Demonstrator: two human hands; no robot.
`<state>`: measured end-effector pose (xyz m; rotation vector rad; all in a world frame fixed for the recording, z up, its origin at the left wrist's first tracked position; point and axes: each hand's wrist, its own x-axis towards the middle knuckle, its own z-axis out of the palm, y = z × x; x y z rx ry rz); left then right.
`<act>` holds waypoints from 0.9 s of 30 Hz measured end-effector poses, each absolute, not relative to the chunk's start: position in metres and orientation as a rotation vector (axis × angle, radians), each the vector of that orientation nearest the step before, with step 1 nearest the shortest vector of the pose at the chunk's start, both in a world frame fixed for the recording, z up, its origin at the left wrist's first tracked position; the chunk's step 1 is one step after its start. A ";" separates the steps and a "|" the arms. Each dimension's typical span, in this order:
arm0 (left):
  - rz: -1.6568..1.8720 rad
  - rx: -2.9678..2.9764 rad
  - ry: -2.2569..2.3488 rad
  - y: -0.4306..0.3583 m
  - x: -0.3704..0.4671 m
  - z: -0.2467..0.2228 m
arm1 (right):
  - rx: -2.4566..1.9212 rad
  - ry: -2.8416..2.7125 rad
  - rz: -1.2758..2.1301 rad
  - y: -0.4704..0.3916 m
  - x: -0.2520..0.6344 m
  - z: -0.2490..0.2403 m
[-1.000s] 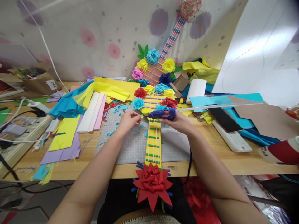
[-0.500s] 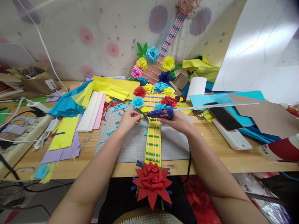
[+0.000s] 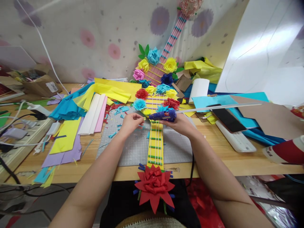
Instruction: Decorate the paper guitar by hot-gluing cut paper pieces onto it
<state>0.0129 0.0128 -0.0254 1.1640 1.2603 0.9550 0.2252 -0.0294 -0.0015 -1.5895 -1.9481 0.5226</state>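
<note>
My right hand (image 3: 181, 124) is wrapped round a blue glue gun (image 3: 166, 115), and a long clear glue stick (image 3: 220, 107) juts from its back. The gun's nozzle points left, at the fingertips of my left hand (image 3: 133, 124). Those fingers are pinched together; what sits between them is too small to make out. Under both hands lies a paper guitar with a yellow neck (image 3: 155, 142), white strings and green frets. Paper flowers cover its body, among them a red flower (image 3: 142, 94) and a light blue flower (image 3: 139, 104). A big red flower (image 3: 156, 186) tops the near end, past the table edge.
A grey cutting mat (image 3: 133, 152) with paper scraps lies beneath the guitar. Behind stands a pink paper guitar (image 3: 174, 34). Crepe paper (image 3: 68, 104) and a power strip (image 3: 26, 139) are at left; a phone (image 3: 228, 117) and a red-white cup (image 3: 285, 151) at right.
Almost nothing differs. The glue gun has shifted very slightly left, and both hands keep nearly the same place and hold.
</note>
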 end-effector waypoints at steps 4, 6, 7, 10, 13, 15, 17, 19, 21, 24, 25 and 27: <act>0.939 1.167 1.273 0.012 0.013 -0.025 | -1.620 -1.930 0.543 -0.029 0.224 -0.002; 0.931 1.167 1.278 0.012 0.013 -0.024 | -1.631 -1.924 0.553 -0.029 0.224 -0.002; 0.931 1.167 1.278 0.012 0.013 -0.023 | -1.623 -1.923 0.556 -0.029 0.223 -0.002; 0.930 1.164 1.277 0.011 0.014 -0.022 | -1.610 -1.916 0.559 -0.029 0.222 -0.002; 0.922 1.161 1.279 0.010 0.013 -0.022 | -1.613 -1.909 0.561 -0.030 0.222 -0.001; 0.917 1.158 1.280 0.010 0.013 -0.021 | -1.619 -1.907 0.551 -0.030 0.222 0.000; 0.914 1.155 1.278 0.011 0.013 -0.022 | -1.622 -1.904 0.544 -0.030 0.222 0.000; 0.921 1.156 1.274 0.012 0.012 -0.023 | -1.592 -1.906 0.553 -0.030 0.223 0.000; 0.931 1.157 1.272 0.012 0.012 -0.024 | -1.556 -1.916 0.559 -0.030 0.224 -0.001; 0.940 1.160 1.268 0.012 0.012 -0.025 | -1.573 -1.925 0.538 -0.030 0.224 -0.002; 0.943 1.160 1.267 0.011 0.012 -0.024 | -1.587 -1.925 0.532 -0.030 0.224 -0.002; 0.953 1.160 1.262 0.011 0.012 -0.024 | -1.576 -1.932 0.534 -0.030 0.224 -0.002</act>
